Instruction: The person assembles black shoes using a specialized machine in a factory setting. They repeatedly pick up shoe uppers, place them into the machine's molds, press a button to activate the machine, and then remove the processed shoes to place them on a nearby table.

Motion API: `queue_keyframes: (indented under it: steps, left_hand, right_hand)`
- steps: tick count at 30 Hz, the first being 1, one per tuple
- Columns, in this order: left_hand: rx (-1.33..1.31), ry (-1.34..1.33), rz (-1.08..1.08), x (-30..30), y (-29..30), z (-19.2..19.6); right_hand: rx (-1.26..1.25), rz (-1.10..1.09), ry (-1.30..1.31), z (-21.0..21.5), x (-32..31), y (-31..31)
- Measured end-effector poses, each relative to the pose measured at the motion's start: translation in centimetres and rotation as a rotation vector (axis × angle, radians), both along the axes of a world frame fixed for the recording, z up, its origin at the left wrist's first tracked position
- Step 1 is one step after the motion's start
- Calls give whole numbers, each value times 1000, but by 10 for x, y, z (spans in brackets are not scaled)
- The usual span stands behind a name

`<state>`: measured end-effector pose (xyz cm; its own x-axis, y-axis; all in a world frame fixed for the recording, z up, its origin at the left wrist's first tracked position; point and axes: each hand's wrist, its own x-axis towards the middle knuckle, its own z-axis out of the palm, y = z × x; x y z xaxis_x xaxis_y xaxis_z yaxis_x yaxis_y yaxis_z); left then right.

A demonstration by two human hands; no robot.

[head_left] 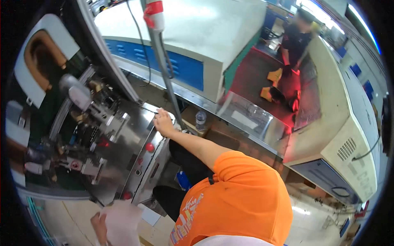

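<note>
Loosely, the right hand [164, 124] spreads fingers [160, 112] near a bottle [200, 118], left hand's [99, 226] grip unclear.

At nine o'clock, just off centre, the right hand [164, 124] rests with fingers extended on the edge of a metal worktable [133, 137]; red knobs [150, 147] lie towards eight. Around half past seven, the left hand [99, 227] meets a pale piece [124, 223] (too blurred to judge the grip). At two, a co-worker [296, 43] stands by yellow pieces [274, 76] under red light.
</note>
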<state>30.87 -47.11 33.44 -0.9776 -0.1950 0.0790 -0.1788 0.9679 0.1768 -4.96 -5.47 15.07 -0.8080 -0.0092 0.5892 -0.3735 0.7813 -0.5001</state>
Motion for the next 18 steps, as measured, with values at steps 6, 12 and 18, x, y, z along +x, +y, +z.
queue_keyframes:
  steps: [6,12,18]
  left_hand:
    - [292,-281,608,80,-61,-73]
    - [600,-603,486,59,-11,11]
    - [788,41,575,69,-82,-152]
  right_hand:
    - [-38,3,-40,11,4,12]
    - [-209,4,8,10,3,20]
    - [-391,13,60,12,49,83]
